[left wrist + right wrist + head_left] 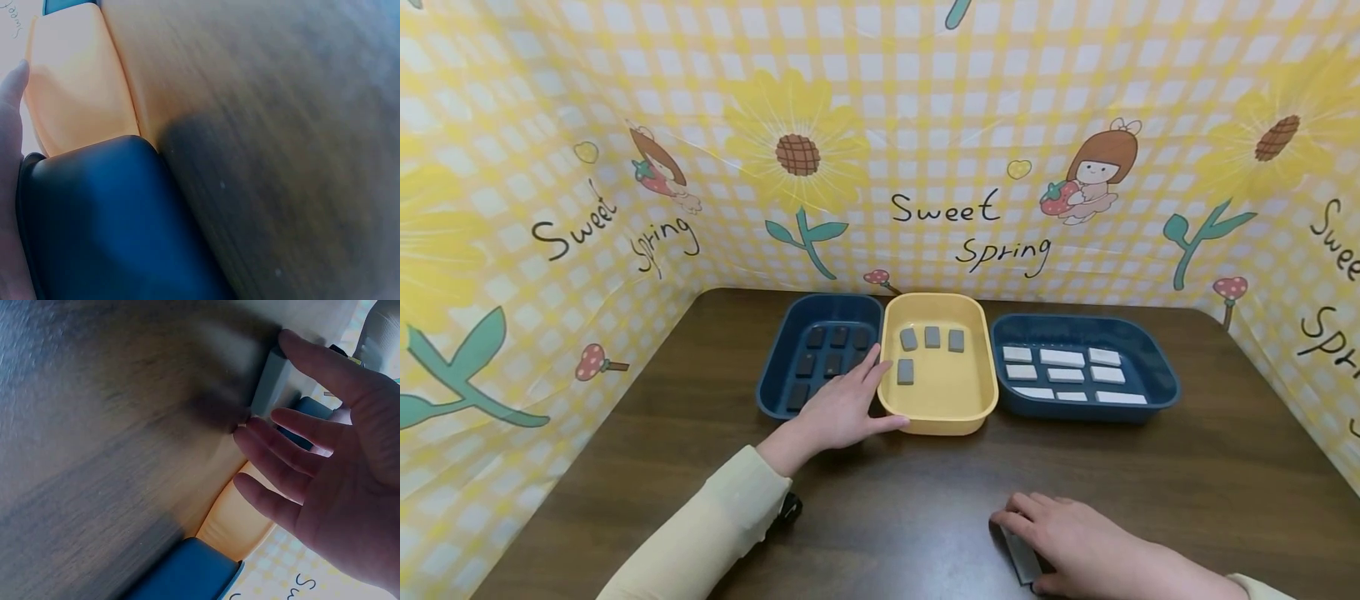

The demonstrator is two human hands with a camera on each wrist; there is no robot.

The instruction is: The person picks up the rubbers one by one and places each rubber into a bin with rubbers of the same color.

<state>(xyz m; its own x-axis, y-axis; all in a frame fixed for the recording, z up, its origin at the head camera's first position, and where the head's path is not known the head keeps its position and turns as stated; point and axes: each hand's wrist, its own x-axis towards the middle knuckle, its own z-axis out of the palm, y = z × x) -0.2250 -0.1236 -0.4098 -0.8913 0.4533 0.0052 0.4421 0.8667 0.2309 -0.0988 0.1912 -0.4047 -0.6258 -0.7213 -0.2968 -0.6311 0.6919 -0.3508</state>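
My right hand (1075,537) is low over the table near the front. Between its thumb and fingertips it holds a grey rectangular block (1021,557) at the tabletop; the right wrist view shows the block (270,381) spanning thumb to fingers. My left hand (842,408) rests at the near left corner of a yellow tray (947,387). Its fingers are spread and fairly straight over the side rim, with the thumb along the front rim. Several small grey blocks (906,372) lie inside that tray. Part of the dark blue tray (831,307) on the left is hidden by this hand.
Several dark blocks (806,365) lie in the left blue tray. On the right, another blue tray (1159,379) holds several white blocks (1065,375) in rows. The wooden table (1210,475) meets a yellow checked cloth (925,150) behind and at both sides.
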